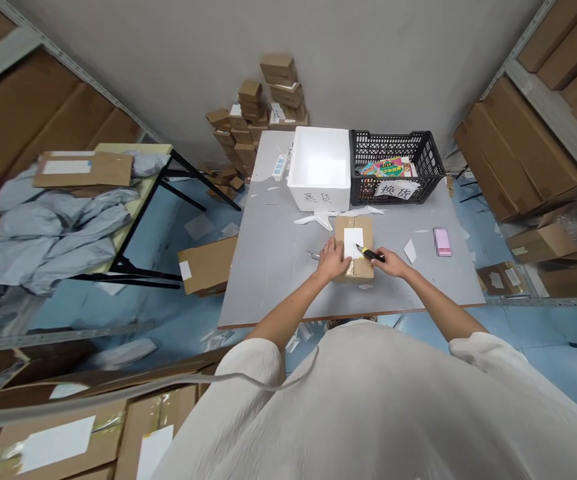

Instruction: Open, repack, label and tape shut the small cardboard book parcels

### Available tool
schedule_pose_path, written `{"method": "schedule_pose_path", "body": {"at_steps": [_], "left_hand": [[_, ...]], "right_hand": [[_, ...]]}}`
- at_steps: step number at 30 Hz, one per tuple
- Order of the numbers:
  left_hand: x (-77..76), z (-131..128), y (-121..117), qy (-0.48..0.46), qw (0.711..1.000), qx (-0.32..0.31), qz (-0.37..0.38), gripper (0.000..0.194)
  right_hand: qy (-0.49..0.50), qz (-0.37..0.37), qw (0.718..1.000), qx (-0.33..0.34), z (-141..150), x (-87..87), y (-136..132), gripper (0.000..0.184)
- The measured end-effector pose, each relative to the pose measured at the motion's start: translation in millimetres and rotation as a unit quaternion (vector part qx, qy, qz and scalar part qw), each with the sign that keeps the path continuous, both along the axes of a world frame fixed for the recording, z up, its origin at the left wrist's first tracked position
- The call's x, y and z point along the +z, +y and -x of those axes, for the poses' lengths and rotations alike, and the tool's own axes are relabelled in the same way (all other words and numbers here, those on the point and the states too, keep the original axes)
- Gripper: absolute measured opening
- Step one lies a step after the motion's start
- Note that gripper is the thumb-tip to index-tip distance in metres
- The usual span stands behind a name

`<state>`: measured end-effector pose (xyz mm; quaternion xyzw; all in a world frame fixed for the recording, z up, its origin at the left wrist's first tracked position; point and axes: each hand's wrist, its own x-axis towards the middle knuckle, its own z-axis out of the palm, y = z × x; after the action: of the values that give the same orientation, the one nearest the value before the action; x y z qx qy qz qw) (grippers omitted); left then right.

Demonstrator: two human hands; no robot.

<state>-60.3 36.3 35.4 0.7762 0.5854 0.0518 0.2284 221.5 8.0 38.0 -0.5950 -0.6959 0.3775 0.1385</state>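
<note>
A small brown cardboard box [352,225] with a white label [353,241] lies on the grey table [278,267] in front of me. My left hand [332,259] rests on the box's near left corner, fingers curled against it. My right hand [392,263] is closed around a yellow and black utility knife [369,253], whose tip lies on the top of the box near the label.
Behind the box stand a white foam box [319,167] and a black plastic crate [393,168] holding colourful packs. A pink pad [441,241], paper scraps and a small metal tool [313,254] lie on the table. Stacked cartons line the wall, shelves and floor.
</note>
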Motion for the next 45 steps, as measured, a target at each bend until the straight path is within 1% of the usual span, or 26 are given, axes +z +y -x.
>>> {"method": "schedule_pose_path", "body": {"at_steps": [3,5,9,12,14,16,20,23,27,31,34,36,40,43,45], "left_hand": [[4.1,-13.8,-4.6,0.012,1.000,-0.006,-0.019,0.076],[7.2,-24.2,-7.6,0.013,1.000,-0.016,-0.011,0.081],[8.3,-43.4,-14.1,0.016,0.999,-0.036,0.008,0.088],[4.0,-53.7,-22.7,0.030,0.999,-0.036,0.014,0.099],[1.0,-58.0,-28.6,0.036,0.999,-0.037,0.013,0.104],[-0.3,-59.6,-31.6,0.039,0.998,-0.037,0.020,0.104],[2.8,-55.1,-27.8,0.048,0.996,-0.044,0.056,0.110],[5.8,-52.2,-25.8,0.050,0.995,-0.055,0.069,0.114],[5.3,-58.2,-31.9,0.059,0.995,-0.061,0.044,0.116],[6.1,-60.9,-32.3,0.078,0.991,-0.099,0.050,0.123],[10.4,-52.8,-26.8,0.072,0.991,-0.105,0.031,0.117],[12.9,-44.6,-24.0,0.065,0.992,-0.109,0.010,0.111],[13.0,-25.5,-21.7,0.093,0.986,-0.138,0.002,0.111],[10.7,-6.2,-17.6,0.111,0.980,-0.163,0.005,0.112],[9.7,8.7,-13.6,0.105,0.977,-0.186,0.012,0.114]], "right_hand": [[-0.012,-0.025,0.999,-0.030,-4.7,-1.3,16.5,0.036],[-0.027,-0.046,0.998,-0.044,-7.4,-2.0,33.3,0.037],[-0.037,-0.078,0.996,-0.024,-6.5,-1.9,73.8,0.034],[-0.045,-0.074,0.996,0.001,0.1,-2.3,102.5,0.035],[-0.056,-0.070,0.996,0.014,5.4,-4.4,117.9,0.036],[-0.069,-0.063,0.995,0.023,9.8,-8.5,129.4,0.035],[-0.075,-0.045,0.996,0.023,11.4,-18.5,140.2,0.029],[-0.065,-0.052,0.996,0.006,5.0,-22.4,139.3,0.027],[-0.064,-0.050,0.997,-0.017,-8.5,-20.4,129.2,0.029],[-0.071,-0.045,0.995,-0.055,-20.4,-14.4,109.7,0.030],[-0.045,-0.027,0.996,-0.070,-28.4,-9.6,90.0,0.029],[-0.008,-0.003,0.997,-0.080,-33.0,-6.6,75.9,0.029],[0.081,0.063,0.989,-0.105,-38.5,-0.8,49.6,0.036],[0.135,0.139,0.977,-0.091,-42.1,4.8,33.8,0.043],[0.159,0.181,0.968,-0.073,-46.8,10.1,26.3,0.046]]}}
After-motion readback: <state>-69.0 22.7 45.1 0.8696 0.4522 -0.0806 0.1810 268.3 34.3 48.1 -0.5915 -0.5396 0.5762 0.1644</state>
